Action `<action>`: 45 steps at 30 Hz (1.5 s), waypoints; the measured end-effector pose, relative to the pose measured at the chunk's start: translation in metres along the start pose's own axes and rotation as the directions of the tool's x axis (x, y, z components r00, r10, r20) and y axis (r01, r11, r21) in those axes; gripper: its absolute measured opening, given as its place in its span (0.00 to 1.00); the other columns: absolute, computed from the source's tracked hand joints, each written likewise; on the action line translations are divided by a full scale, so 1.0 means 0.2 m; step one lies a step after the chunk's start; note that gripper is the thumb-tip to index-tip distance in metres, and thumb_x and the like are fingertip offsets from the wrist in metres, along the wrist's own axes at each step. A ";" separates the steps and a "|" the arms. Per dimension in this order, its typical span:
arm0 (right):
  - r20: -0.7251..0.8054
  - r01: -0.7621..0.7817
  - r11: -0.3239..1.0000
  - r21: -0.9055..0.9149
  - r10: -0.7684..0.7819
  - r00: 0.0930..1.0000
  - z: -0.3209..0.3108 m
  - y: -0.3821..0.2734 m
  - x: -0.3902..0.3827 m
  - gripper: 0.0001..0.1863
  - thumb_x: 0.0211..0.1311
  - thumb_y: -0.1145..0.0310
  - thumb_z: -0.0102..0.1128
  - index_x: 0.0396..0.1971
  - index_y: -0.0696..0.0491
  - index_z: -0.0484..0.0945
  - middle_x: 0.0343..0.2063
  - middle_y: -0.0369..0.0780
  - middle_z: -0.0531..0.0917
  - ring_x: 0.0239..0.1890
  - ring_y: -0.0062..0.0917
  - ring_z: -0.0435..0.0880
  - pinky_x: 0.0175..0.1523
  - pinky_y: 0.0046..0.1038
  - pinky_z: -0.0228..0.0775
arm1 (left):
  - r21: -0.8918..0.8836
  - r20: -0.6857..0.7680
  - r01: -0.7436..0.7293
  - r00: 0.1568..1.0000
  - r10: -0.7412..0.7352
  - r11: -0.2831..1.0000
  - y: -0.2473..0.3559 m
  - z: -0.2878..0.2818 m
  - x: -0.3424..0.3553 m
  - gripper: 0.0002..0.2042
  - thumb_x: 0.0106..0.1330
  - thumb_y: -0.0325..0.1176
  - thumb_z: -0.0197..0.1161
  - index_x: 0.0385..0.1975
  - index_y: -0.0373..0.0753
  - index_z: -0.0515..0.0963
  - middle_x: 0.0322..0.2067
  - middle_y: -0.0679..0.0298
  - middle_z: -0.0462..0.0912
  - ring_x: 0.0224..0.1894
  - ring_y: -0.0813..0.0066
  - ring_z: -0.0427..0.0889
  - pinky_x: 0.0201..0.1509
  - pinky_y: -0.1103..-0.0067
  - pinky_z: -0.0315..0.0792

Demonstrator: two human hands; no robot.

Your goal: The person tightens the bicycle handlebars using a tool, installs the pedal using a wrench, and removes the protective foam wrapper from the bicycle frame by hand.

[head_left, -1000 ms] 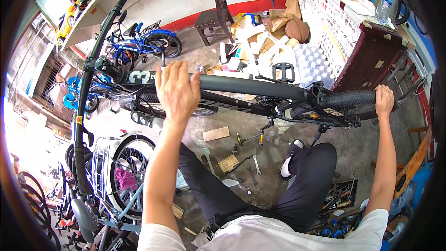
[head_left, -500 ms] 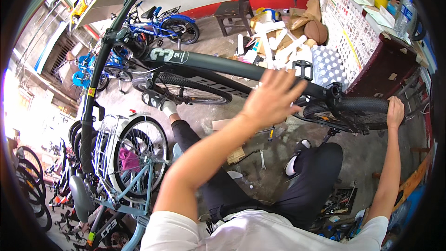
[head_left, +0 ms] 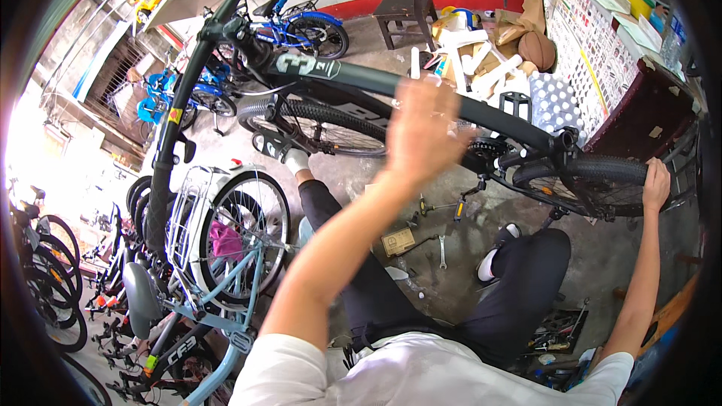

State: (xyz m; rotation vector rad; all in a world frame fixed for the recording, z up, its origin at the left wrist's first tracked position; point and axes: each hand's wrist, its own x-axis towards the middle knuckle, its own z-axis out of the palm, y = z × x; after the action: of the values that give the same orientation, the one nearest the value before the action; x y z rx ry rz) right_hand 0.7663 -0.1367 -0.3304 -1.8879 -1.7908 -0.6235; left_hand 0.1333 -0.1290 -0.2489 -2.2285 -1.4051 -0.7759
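Note:
A dark green and black mountain bike [head_left: 350, 79] spans the space in front of me, its handlebar at the left and rear wheel at the right. My left hand [head_left: 425, 131] is over the middle of its frame, blurred, thumb apart from the fingers and nothing visible in it. Whether it touches the tube I cannot tell. At the far right, my right hand [head_left: 656, 184] grips the rear tyre [head_left: 602, 168] from its outer edge. Below the frame show a crank and pedal [head_left: 460, 207]; the other pedal [head_left: 515, 105] sticks up behind the tube.
A wrench [head_left: 442, 252] and a small cardboard box [head_left: 397, 242] lie on the floor between my legs. A tool tray [head_left: 560, 328] is by my right knee. A light-blue bicycle [head_left: 248, 278] stands close at left. Packing scraps and a chair [head_left: 406, 7] are beyond the bike.
My left hand has moved left along the frame, and the crank below it now shows. My right hand stays on the rear tyre. The whole view has shifted slightly.

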 end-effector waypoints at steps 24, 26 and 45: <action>0.893 -0.159 0.980 0.116 -0.033 0.448 -0.41 -0.20 0.47 0.26 0.76 0.49 0.40 0.40 0.60 0.76 0.40 0.47 0.79 0.47 0.35 0.76 0.58 0.34 0.64 | 0.158 0.764 -0.054 0.640 -0.087 0.986 -0.69 -0.40 0.42 0.30 0.33 0.46 0.81 0.35 0.36 0.78 0.30 0.56 0.77 0.39 0.53 0.76 0.45 0.64 0.68; 0.942 -0.209 0.944 -0.256 0.292 0.166 -0.47 -0.22 0.55 0.39 0.74 0.36 0.37 0.44 0.60 0.83 0.44 0.51 0.81 0.51 0.39 0.78 0.60 0.38 0.65 | 0.154 0.830 0.023 0.539 -0.142 0.988 -0.66 -0.46 0.44 0.23 0.24 0.42 0.77 0.21 0.37 0.75 0.20 0.57 0.75 0.33 0.52 0.76 0.39 0.64 0.65; 0.958 -0.109 0.966 0.233 -0.209 0.199 -0.28 -0.39 0.54 0.21 0.71 0.61 0.45 0.20 0.57 0.74 0.22 0.53 0.78 0.29 0.56 0.77 0.35 0.51 0.67 | 0.166 0.978 0.356 0.058 -0.199 0.920 -0.61 -0.41 0.60 0.30 0.56 0.66 0.63 0.22 0.38 0.80 0.11 0.54 0.73 0.18 0.49 0.78 0.27 0.61 0.70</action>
State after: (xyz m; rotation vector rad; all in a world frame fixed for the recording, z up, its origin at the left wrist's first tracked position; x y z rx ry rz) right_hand 0.6932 -0.0818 -0.2191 -2.1607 -2.4288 1.1725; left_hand 0.0426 -0.0437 -0.1052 -2.6279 -2.4483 0.9977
